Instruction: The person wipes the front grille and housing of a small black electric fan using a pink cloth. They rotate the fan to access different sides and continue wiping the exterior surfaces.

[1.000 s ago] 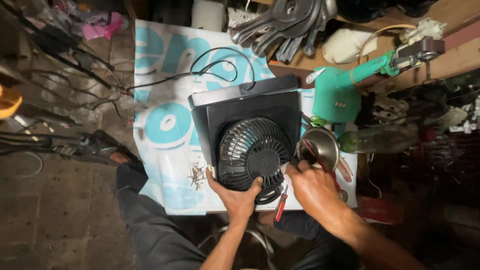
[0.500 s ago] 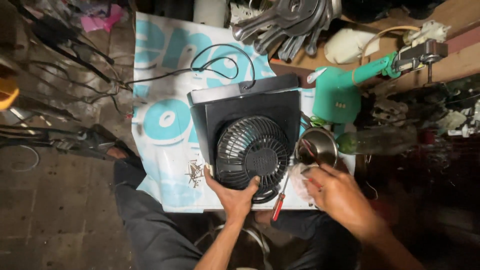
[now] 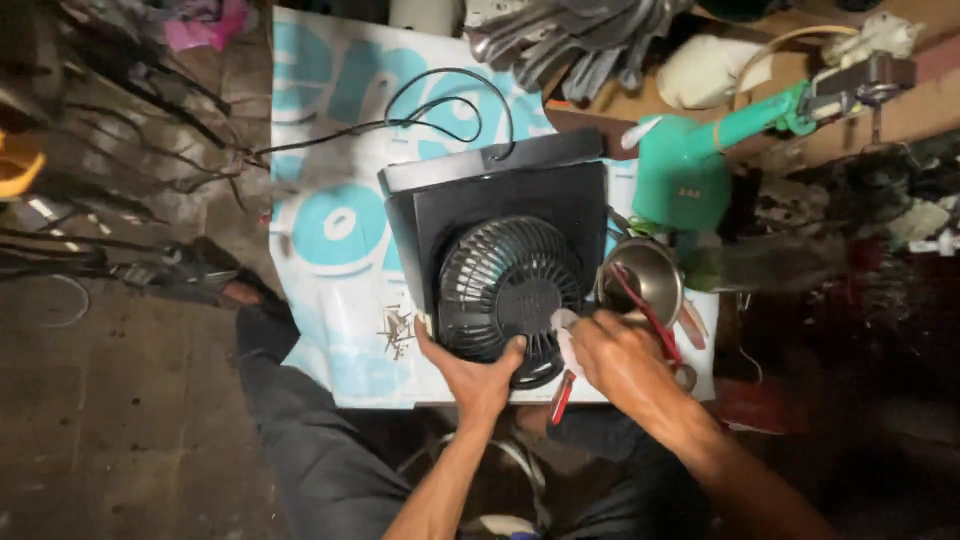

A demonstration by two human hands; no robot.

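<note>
A black box-shaped fan [image 3: 505, 240] with a round grille lies face up on a white and turquoise printed sheet [image 3: 330, 220]. My left hand [image 3: 470, 372] grips the fan's near edge below the grille. My right hand [image 3: 612, 358] presses a small white cloth [image 3: 566, 328] against the grille's lower right rim. A red-handled screwdriver [image 3: 561, 398] lies on the sheet just under my right hand. The fan's black cord [image 3: 440, 105] loops across the sheet behind it.
A small metal bowl [image 3: 640, 280] with red-handled tools sits right of the fan. A pile of screws [image 3: 396, 330] lies left of it. A green machine [image 3: 700, 165] and grey fan blades [image 3: 575, 35] stand at the back. My dark-trousered legs [image 3: 300, 440] are below the sheet.
My right hand moved away from the metal bowl to the right, then came back to the grille's lower right rim with a white cloth. My left hand stayed on the fan.
</note>
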